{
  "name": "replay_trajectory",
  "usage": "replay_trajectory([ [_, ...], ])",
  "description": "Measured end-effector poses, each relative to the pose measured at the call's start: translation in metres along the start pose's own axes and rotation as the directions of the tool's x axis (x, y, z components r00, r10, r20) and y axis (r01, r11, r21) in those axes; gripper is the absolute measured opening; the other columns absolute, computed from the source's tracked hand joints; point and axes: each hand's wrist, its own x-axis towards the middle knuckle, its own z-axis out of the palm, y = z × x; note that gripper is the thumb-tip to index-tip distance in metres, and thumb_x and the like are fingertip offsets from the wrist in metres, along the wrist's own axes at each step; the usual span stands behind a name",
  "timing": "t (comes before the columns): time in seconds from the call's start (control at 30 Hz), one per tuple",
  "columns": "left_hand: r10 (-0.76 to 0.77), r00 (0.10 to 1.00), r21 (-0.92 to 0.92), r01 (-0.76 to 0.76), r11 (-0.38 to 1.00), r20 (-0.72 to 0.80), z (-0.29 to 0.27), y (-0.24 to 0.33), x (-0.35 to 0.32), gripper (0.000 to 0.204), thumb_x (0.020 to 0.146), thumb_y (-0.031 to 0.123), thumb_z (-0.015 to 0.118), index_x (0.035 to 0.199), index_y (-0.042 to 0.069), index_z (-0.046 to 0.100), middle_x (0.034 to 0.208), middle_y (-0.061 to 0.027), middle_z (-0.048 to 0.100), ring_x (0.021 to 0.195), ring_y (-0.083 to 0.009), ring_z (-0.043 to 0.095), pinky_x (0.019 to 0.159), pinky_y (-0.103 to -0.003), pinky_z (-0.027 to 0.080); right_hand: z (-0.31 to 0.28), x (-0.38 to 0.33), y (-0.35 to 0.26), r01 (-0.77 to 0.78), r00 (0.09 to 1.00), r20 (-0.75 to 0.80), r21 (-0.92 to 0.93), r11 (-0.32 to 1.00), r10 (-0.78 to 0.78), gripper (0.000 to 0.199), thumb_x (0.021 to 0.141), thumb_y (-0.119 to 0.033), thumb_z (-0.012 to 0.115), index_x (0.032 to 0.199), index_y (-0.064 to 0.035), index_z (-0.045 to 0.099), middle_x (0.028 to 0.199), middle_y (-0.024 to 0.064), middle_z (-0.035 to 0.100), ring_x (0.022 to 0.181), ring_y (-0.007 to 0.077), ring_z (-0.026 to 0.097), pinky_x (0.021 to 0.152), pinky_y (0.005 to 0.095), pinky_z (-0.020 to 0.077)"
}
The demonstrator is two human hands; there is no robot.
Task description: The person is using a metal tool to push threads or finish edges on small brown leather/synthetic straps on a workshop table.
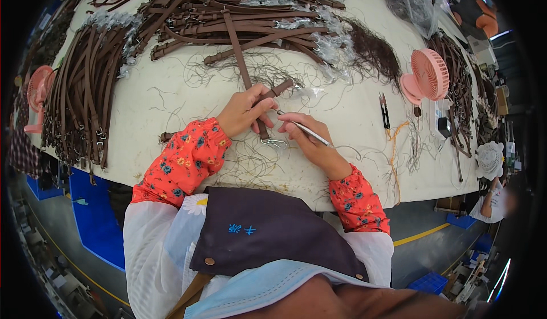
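Note:
My left hand [246, 112] is closed around a brown leather strap [240, 54]. Its long part runs up to the strap pile, and a short end [277, 89] points up to the right. Below my fingers, the strap has a silver metal buckle [273, 143]. My right hand [310, 136] grips a slim silver pen-shaped tool [314, 134], its tip at the strap beside my left fingers. The exact contact at the tip is too small to make out. Loose dark threads [250, 162] lie around and under both hands.
Brown straps with buckles are heaped at the back [199, 31] and left [85, 91] of the white-covered table [171, 102]. Black thread snips [384, 111], an orange cord [393, 153] and a pink fan [427, 74] stand or lie to the right. Another pink fan [40, 88] is far left.

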Motion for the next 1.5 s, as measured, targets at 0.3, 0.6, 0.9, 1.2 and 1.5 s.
replay_trajectory([
  [0.3, 0.143, 0.976, -0.050, -0.153, 0.987, -0.167, -0.001, 0.005, 0.000, 0.024, 0.099, 0.023, 0.052, 0.108, 0.001, 0.051, 0.099, -0.0063, 0.065, 0.065, -0.0090, 0.064, 0.048, -0.020, 0.045, -0.003, -0.007, 0.009, 0.169, 0.983, -0.074, 0.030, 0.985, -0.166, 0.014, 0.095, -0.013, 0.057, 0.109, -0.0079, 0.059, 0.099, 0.0114, 0.068, 0.079, 0.0206, 0.062, 0.072, 0.0301, 0.0503],
  [0.6, 0.589, 0.720, 0.384, -0.459, 0.801, -0.367, -0.031, 0.040, -0.024, 0.028, 0.092, 0.009, 0.063, 0.118, 0.002, 0.061, 0.077, -0.0026, 0.065, 0.063, -0.0071, 0.058, 0.057, -0.023, 0.047, 0.007, 0.005, -0.011, 0.451, 0.874, 0.390, -0.433, 0.780, -0.289, 0.014, 0.084, -0.011, 0.064, 0.095, -0.0096, 0.055, 0.119, 0.0071, 0.063, 0.115, 0.0299, 0.055, 0.106, 0.0481, 0.0363],
  [0.9, 0.648, 0.761, 0.718, -0.467, 0.515, 0.030, -0.035, 0.048, -0.054, 0.019, 0.085, 0.016, 0.070, 0.103, 0.013, 0.071, 0.079, -0.0063, 0.068, 0.065, -0.0244, 0.064, 0.058, -0.031, 0.050, -0.031, 0.006, 0.014, 0.007, 0.887, -0.435, -0.325, 0.946, -0.156, 0.011, 0.088, 0.003, 0.052, 0.095, -0.0050, 0.051, 0.120, 0.0216, 0.062, 0.110, 0.0289, 0.062, 0.106, 0.0496, 0.0347],
  [1.2, 0.582, 0.772, 0.807, -0.501, 0.312, 0.254, -0.010, 0.008, -0.038, 0.020, 0.088, 0.033, 0.065, 0.095, 0.015, 0.065, 0.069, -0.0029, 0.061, 0.060, -0.0265, 0.059, 0.054, -0.038, 0.046, -0.001, -0.004, -0.002, 0.225, 0.974, 0.084, -0.254, 0.941, -0.210, 0.021, 0.083, 0.004, 0.066, 0.094, -0.0063, 0.051, 0.100, 0.0148, 0.067, 0.068, 0.0232, 0.067, 0.060, 0.0299, 0.0519],
  [1.5, 0.696, 0.716, 0.950, -0.177, 0.256, -0.054, -0.086, 0.043, -0.063, 0.032, 0.084, 0.040, 0.068, 0.070, 0.012, 0.062, 0.062, -0.0040, 0.059, 0.057, -0.0258, 0.056, 0.061, -0.036, 0.044, -0.033, -0.005, 0.014, 0.092, 0.959, -0.237, -0.264, 0.960, -0.157, 0.011, 0.088, 0.001, 0.064, 0.092, -0.0041, 0.055, 0.098, 0.0136, 0.066, 0.059, 0.0094, 0.058, 0.055, 0.0235, 0.0494],
])
